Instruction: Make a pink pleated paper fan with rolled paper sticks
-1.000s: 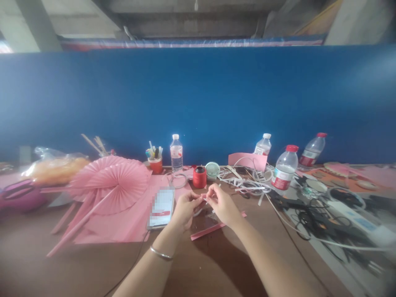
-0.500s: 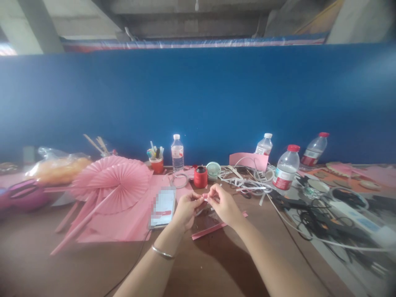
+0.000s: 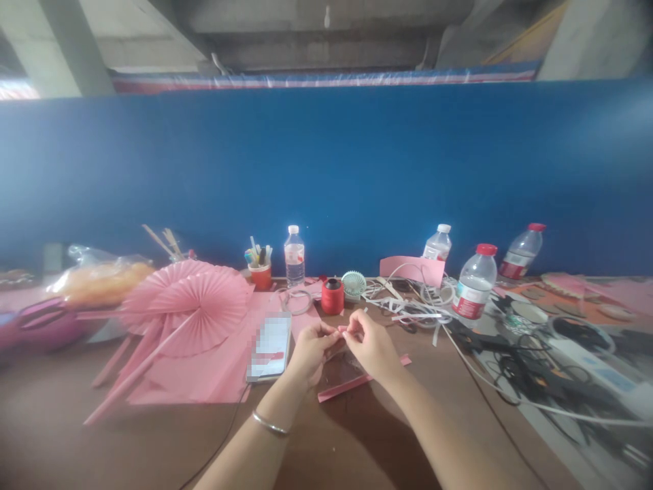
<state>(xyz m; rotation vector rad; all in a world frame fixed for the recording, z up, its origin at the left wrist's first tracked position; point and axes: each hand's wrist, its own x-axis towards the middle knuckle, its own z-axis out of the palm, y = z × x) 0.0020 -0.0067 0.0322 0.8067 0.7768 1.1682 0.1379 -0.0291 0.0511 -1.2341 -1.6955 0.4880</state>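
Note:
Both hands meet above the middle of the brown table (image 3: pixel 331 446), their fingertips pinched together. My left hand (image 3: pixel 312 350), with a silver bangle on the wrist, is closed at thumb and forefinger. My right hand (image 3: pixel 371 346) is closed the same way, its fingertips against the left ones. Whatever lies between them is tiny and mostly covered, so I cannot make it out. Below the hands rests a narrow pink paper strip (image 3: pixel 347 388). Just beyond them stands a spool of red thread (image 3: pixel 332 297). Left of my left hand lies a phone (image 3: pixel 273 347) with its screen lit.
Pink pleated paper fans (image 3: pixel 204 306) lie on pink sheets at left. Behind are a cup of pens (image 3: pixel 260 275), a water bottle (image 3: pixel 294 258) and a small green fan (image 3: pixel 354 284). Tangled white cords (image 3: pixel 408 306), a red-capped bottle (image 3: pixel 475 286) and a power strip (image 3: pixel 594 367) occupy the right.
The view has tipped up slightly, so everything sits a little lower. My fingertips have drawn closer together, and the small pinkish bit between them shows less.

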